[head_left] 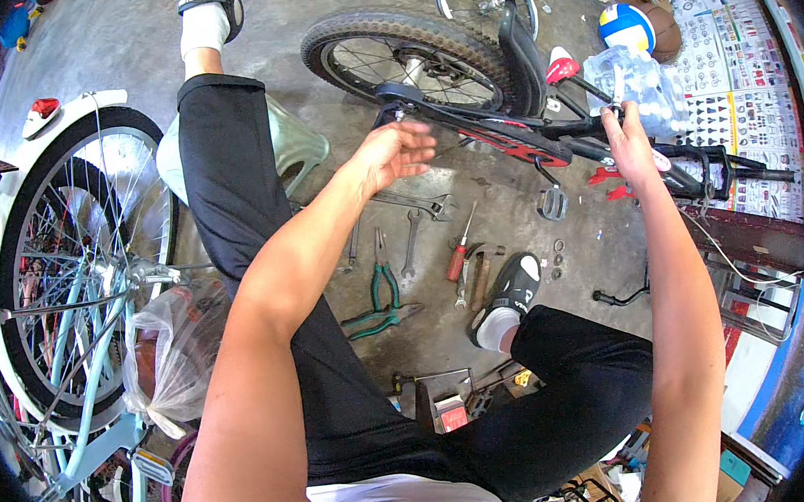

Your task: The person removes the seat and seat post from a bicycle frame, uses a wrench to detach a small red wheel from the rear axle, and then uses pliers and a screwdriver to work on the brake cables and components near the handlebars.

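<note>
A black and red bicycle frame (517,140) lies tipped across the floor in front of me, its knobby-tyred wheel (403,65) at the far side. My right hand (627,132) is closed round a tube of that frame, near the seat. Beside the frame's left end, close to the wheel's hub, my left hand (400,154) has its fingers stretched out and slightly blurred, with nothing seen in them. A pedal (552,204) hangs from the crank below the frame. The red and white saddle (561,65) shows beyond my right hand.
Pliers (384,277), a screwdriver (461,245), a wrench (411,245) and an adjustable wrench (437,207) lie on the floor between my legs. A pale blue bicycle (100,435) stands left. Wrapped bottles (643,92), a ball (627,28) and a picture-covered board (733,74) are at right.
</note>
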Tool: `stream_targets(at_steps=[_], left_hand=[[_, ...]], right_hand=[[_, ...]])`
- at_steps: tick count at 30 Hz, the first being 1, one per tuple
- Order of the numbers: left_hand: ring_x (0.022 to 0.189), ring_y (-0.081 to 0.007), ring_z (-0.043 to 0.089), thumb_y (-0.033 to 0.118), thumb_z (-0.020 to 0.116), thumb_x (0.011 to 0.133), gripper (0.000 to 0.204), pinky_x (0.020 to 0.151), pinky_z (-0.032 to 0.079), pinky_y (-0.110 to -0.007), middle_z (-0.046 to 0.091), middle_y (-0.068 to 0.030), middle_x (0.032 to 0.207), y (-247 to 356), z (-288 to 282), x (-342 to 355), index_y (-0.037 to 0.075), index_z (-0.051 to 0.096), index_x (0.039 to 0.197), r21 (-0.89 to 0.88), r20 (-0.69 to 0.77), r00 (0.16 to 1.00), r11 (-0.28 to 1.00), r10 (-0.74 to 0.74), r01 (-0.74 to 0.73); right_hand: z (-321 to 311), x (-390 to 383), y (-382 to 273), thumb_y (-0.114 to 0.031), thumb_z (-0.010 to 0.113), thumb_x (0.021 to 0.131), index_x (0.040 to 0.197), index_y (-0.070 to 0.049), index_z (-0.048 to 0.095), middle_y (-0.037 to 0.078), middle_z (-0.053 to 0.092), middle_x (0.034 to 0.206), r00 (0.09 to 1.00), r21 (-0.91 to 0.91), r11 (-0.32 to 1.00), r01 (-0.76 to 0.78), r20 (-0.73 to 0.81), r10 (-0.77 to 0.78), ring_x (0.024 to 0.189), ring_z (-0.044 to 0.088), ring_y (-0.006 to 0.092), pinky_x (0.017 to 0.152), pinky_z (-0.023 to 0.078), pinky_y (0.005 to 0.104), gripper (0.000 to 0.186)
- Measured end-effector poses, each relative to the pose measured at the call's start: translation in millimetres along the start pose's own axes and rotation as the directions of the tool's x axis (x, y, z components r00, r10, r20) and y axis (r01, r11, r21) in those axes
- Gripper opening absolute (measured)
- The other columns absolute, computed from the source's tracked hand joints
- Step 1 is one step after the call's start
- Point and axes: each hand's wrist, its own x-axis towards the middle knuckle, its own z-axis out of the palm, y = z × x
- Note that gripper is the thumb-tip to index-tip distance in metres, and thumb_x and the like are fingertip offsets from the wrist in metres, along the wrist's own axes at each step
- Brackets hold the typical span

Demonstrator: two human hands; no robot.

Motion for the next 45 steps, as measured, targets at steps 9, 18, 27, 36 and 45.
stream_targets(at_steps=[9, 18, 27, 36, 45], left_hand=[[0.087, -0.0207, 0.066, 0.001, 0.054, 0.093, 0.024, 0.077, 0.056, -0.043, 0.067, -0.0072, 0.107, 0.5, 7.5, -4.3, 0.009, 0.06, 0.114, 0.026, -0.042, 0.999, 1.0, 0.008, -0.007], [0.087, -0.0218, 0.068, 0.004, 0.051, 0.096, 0.022, 0.077, 0.057, -0.045, 0.065, -0.0073, 0.1, 2.3, 13.1, -7.5, 0.008, 0.056, 0.117, -0.044, 0.043, 0.998, 0.998, -0.035, 0.037], [0.09, -0.0237, 0.066, 0.004, 0.048, 0.096, 0.025, 0.072, 0.059, -0.042, 0.065, -0.0108, 0.103, 5.0, 5.4, -6.4, 0.004, 0.056, 0.12, -0.026, 0.074, 0.995, 0.997, -0.068, 0.07], [0.083, -0.0216, 0.069, 0.003, 0.052, 0.095, 0.028, 0.075, 0.057, -0.041, 0.069, -0.0125, 0.109, 3.5, 11.3, -4.9, 0.007, 0.054, 0.123, 0.092, -0.136, 0.987, 0.993, 0.083, -0.071], [0.084, -0.0201, 0.067, 0.003, 0.053, 0.095, 0.028, 0.073, 0.056, -0.039, 0.066, -0.009, 0.106, 7.0, 7.8, -5.0, 0.005, 0.054, 0.123, 0.024, -0.122, 0.991, 0.998, 0.064, -0.062]], right_hand=[[-3.3, -3.6, -5.1, -0.034, 0.056, 0.105, 0.127, 0.004, 0.048, 0.034, 0.064, 0.115, 1.0, 0.011, 1.0, -0.02, 0.012, 0.02, 0.109, 0.063, 0.0459, 0.098, 0.046, 0.0465, 0.045], [-1.1, -0.5, -0.4, -0.036, 0.055, 0.105, 0.13, 0.006, 0.047, 0.037, 0.062, 0.12, 0.999, -0.05, 0.998, -0.034, -0.018, 0.033, 0.116, 0.062, 0.047, 0.102, 0.045, 0.0467, 0.049], [-0.5, 1.6, 0.1, -0.035, 0.055, 0.105, 0.129, 0.006, 0.048, 0.037, 0.063, 0.119, 1.0, -0.034, 0.999, -0.014, -0.02, 0.013, 0.116, 0.062, 0.0469, 0.102, 0.045, 0.0464, 0.048], [-0.6, -0.1, -0.8, -0.037, 0.055, 0.105, 0.127, 0.004, 0.05, 0.034, 0.065, 0.11, 0.999, -0.036, 0.999, 0.0, -0.045, -0.002, 0.106, 0.065, 0.0453, 0.096, 0.047, 0.047, 0.047], [-1.1, 1.0, -1.5, -0.037, 0.055, 0.105, 0.126, 0.006, 0.049, 0.036, 0.065, 0.113, 1.0, -0.022, 1.0, -0.019, -0.019, 0.019, 0.111, 0.064, 0.0475, 0.098, 0.046, 0.0473, 0.049]])
